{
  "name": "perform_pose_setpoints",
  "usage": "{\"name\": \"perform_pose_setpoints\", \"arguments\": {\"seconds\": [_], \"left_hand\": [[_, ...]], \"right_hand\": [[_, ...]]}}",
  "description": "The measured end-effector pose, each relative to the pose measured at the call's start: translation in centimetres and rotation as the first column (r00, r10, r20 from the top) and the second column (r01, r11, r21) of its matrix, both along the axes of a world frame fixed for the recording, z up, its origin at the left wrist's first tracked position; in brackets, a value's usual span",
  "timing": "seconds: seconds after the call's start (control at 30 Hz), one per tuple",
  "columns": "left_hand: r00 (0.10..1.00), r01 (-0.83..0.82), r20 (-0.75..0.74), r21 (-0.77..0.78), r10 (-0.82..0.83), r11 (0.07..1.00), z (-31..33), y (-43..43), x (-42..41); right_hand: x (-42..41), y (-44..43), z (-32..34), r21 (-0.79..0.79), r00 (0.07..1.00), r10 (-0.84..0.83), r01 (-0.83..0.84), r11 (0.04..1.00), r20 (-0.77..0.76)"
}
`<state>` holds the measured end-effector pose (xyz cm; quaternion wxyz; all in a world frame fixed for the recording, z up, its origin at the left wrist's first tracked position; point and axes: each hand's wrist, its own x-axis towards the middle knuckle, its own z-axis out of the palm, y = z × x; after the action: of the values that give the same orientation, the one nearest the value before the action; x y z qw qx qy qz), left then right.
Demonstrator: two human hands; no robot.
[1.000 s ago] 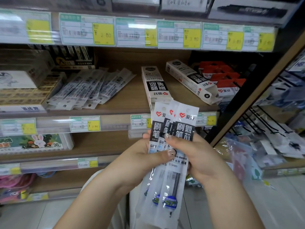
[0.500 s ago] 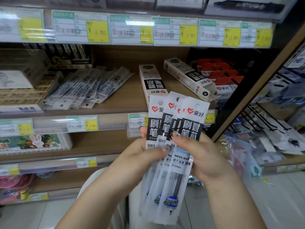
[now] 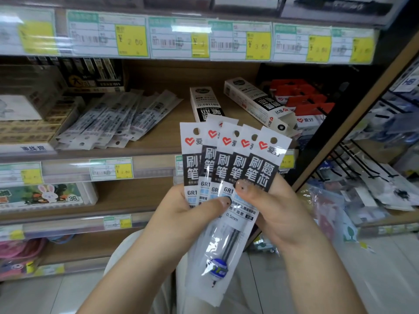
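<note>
Fingers [image 3: 215,203] of both hands are clamped on a fan of pen refill packets [image 3: 226,168]: the left hand [image 3: 188,214] grips the fan from the left with its thumb across the fronts, and the right hand [image 3: 278,211] pinches the front packet [image 3: 260,168] with its thumb on the black label. The fan is held upright in the air before the wooden shelf [image 3: 163,134], five white tops spread side by side, each with a red heart. On that shelf a heap of like packets [image 3: 118,118] lies to the left, two long white boxes [image 3: 256,103] lie behind the fan and red boxes [image 3: 303,98] sit to the right. Yellow price tags [image 3: 131,40] line the shelf edge above
</note>
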<state>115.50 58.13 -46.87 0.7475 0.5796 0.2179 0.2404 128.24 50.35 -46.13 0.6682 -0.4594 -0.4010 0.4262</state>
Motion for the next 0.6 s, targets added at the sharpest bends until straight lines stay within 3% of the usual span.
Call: {"name": "perform_pose_setpoints", "arguments": {"seconds": [0.17, 0.37, 0.47, 0.53, 0.6], "left_hand": [[0.998, -0.054, 0.013, 0.057, 0.054, 0.997, -0.2, 0.0, -0.1], [1.000, 0.008, 0.015, 0.049, -0.009, 0.999, -0.4, 0.2, -0.3], [0.997, -0.034, -0.066, -0.059, 0.030, 0.998, 0.1, 0.5, -0.4], [0.963, -0.172, -0.237, -0.177, 0.127, 0.969, 0.4, 1.3, 0.6], [0.970, -0.145, -0.213, -0.136, 0.114, 0.980, 0.4, 0.9, -0.1]], "right_hand": [[0.5, 0.2, 0.0, -0.021, 0.998, 0.013, -0.012, 1.000, 0.064], [0.8, 0.3, -0.3, -0.046, 0.995, -0.042, 0.046, 0.998, 0.091], [0.9, 0.5, -0.5, -0.079, 0.990, -0.087, 0.096, 0.992, 0.111], [0.9, 0.6, -0.5, -0.092, 0.989, -0.091, 0.101, 0.991, 0.114], [0.9, 0.7, -0.6, -0.098, 0.988, -0.100, 0.112, 0.989, 0.116]]}}
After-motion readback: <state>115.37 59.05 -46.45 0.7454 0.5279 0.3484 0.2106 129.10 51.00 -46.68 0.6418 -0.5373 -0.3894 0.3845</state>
